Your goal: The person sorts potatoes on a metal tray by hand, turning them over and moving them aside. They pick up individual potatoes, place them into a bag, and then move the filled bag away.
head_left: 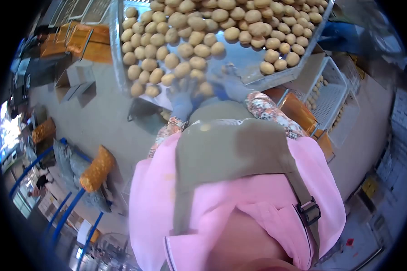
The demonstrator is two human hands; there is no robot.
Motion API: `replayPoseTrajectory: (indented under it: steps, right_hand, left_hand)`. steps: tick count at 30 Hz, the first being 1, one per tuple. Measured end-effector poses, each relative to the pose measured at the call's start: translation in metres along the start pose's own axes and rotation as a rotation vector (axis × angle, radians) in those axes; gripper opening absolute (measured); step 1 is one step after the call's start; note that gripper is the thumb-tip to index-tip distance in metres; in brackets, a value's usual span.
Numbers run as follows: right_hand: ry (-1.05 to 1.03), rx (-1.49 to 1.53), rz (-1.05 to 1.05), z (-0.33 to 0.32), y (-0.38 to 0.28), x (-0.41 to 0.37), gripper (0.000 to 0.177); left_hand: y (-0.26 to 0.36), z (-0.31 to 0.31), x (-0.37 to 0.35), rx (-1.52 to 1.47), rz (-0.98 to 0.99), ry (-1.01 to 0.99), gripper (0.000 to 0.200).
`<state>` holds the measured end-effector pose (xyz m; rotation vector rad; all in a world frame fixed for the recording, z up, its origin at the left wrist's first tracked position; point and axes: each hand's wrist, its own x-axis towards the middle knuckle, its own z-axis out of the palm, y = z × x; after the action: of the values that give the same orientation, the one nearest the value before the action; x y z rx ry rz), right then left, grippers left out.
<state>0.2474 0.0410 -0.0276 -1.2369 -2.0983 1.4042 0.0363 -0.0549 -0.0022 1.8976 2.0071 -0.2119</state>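
Many round, pale yellow-brown potatoes (198, 63) lie on a metal sorting table (239, 56) in front of me. Both hands wear grey-blue gloves and are blurred by motion. At the near edge of the table, my left hand (182, 95) reaches in among the nearest potatoes, its fingers seemingly spread; whether it touches or holds one is unclear. To its right, my right hand (233, 83) is over the bare metal near the edge, fingers apart, with no potato visible in it. One blurred potato (206, 88) lies between the hands.
White plastic crate (332, 92) with potatoes stands at the right, beside an orange bag (298, 110). An open cardboard box (75, 81) is on the floor at the left. Lower left are a full orange mesh sack (97, 169), grey sacks (70, 158) and blue rails (68, 210).
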Motion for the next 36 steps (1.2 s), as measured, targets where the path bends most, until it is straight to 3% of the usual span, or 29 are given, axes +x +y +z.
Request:
replayPoseTrajectory:
  steps: [2, 3, 5, 6, 8, 9, 11, 12, 13, 15, 16, 18, 19, 21, 22, 24, 25, 26, 27, 29, 31, 33, 35, 36]
  right_hand:
    - [-0.571, -0.042, 0.158, -0.011, -0.058, 0.013, 0.033]
    - [-0.593, -0.044, 0.147, -0.007, -0.056, 0.015, 0.033]
    - [-0.331, 0.775, 0.480, -0.010, -0.039, 0.013, 0.035]
    - [-0.035, 0.171, -0.081, -0.016, -0.031, 0.005, 0.036]
    - [0.007, -0.821, -0.137, -0.037, -0.002, -0.013, 0.035]
    - [-0.004, -0.821, -0.144, -0.045, 0.008, -0.017, 0.035]
    - [-0.567, -0.013, 0.401, -0.058, 0.020, -0.016, 0.035]
    - [-0.558, -0.105, 0.267, -0.064, 0.001, -0.009, 0.035]
    - [-0.569, -0.109, 0.269, -0.062, -0.020, -0.003, 0.035]
    - [-0.142, 0.076, 0.282, -0.050, -0.051, 0.008, 0.035]
    - [-0.145, 0.076, 0.279, -0.034, -0.034, 0.011, 0.035]
    - [-0.043, -0.270, -0.147, 0.008, 0.015, 0.012, 0.038]
    - [-0.040, -0.269, -0.149, 0.009, 0.006, 0.014, 0.038]
    - [-0.280, -0.245, -0.144, -0.005, -0.029, 0.021, 0.039]
    - [-0.354, 0.013, 0.071, -0.010, -0.043, 0.028, 0.039]
    - [-0.321, 0.027, 0.140, -0.015, -0.041, 0.032, 0.038]
    - [-0.270, 0.044, 0.220, -0.019, -0.037, 0.032, 0.038]
    - [-0.157, 0.192, 0.416, -0.011, -0.019, 0.020, 0.042]
    - [-0.158, 0.185, 0.405, -0.014, -0.010, 0.013, 0.042]
    - [-0.248, -0.381, 0.103, -0.023, -0.007, 0.000, 0.045]
    - [-0.296, -0.275, 0.166, -0.024, -0.006, 0.001, 0.049]
    - [-0.308, 0.073, 0.356, -0.021, -0.001, 0.002, 0.052]
    - [-0.238, 0.166, 0.367, -0.016, 0.003, 0.008, 0.051]
    - [-0.174, 0.258, 0.378, -0.010, 0.005, 0.005, 0.050]
  left_hand:
    - [-0.023, 0.020, -0.018, -0.116, -0.077, 0.067, 0.075]
    - [-0.033, 0.026, -0.028, -0.119, -0.101, 0.068, 0.075]
    - [-0.047, 0.038, -0.051, -0.247, -0.218, 0.025, 0.080]
    - [-0.048, 0.041, -0.059, -0.315, -0.302, 0.044, 0.082]
    - [-0.048, 0.042, -0.068, -0.311, -0.389, 0.090, 0.083]
    - [-0.048, 0.042, -0.070, -0.299, -0.455, 0.140, 0.084]
    - [-0.051, 0.043, -0.066, -0.172, -0.402, 0.235, 0.075]
    - [-0.049, 0.036, -0.061, -0.218, -0.374, 0.334, 0.069]
    - [-0.046, 0.030, -0.053, -0.262, -0.344, 0.435, 0.063]
    - [-0.037, 0.017, -0.030, -0.432, -0.217, 0.510, 0.058]
    - [-0.035, 0.024, -0.014, -0.535, -0.175, 0.529, 0.059]
    - [-0.031, 0.029, 0.006, -0.633, -0.130, 0.542, 0.059]
    - [-0.028, 0.015, 0.016, -0.503, -0.129, 0.436, 0.056]
    - [-0.020, -0.006, 0.033, -0.382, -0.148, 0.344, 0.053]
    - [-0.018, -0.013, 0.039, -0.367, -0.171, 0.317, 0.056]
    - [-0.019, -0.023, 0.054, -0.331, -0.210, 0.260, 0.062]
    - [-0.023, -0.019, 0.075, -0.311, -0.294, 0.047, 0.068]
    - [-0.020, -0.018, 0.081, -0.298, -0.303, 0.043, 0.066]
    - [-0.019, -0.019, 0.087, -0.286, -0.311, 0.042, 0.064]
    - [-0.027, -0.018, 0.086, -0.330, -0.263, 0.064, 0.063]
    - [-0.037, -0.023, 0.080, -0.374, -0.212, 0.079, 0.062]
    - [-0.047, -0.035, 0.070, -0.411, -0.094, -0.035, 0.063]
    - [-0.039, -0.050, 0.045, -0.471, -0.099, -0.004, 0.066]
    - [-0.032, -0.063, 0.022, -1.296, -0.149, -0.049, 0.058]
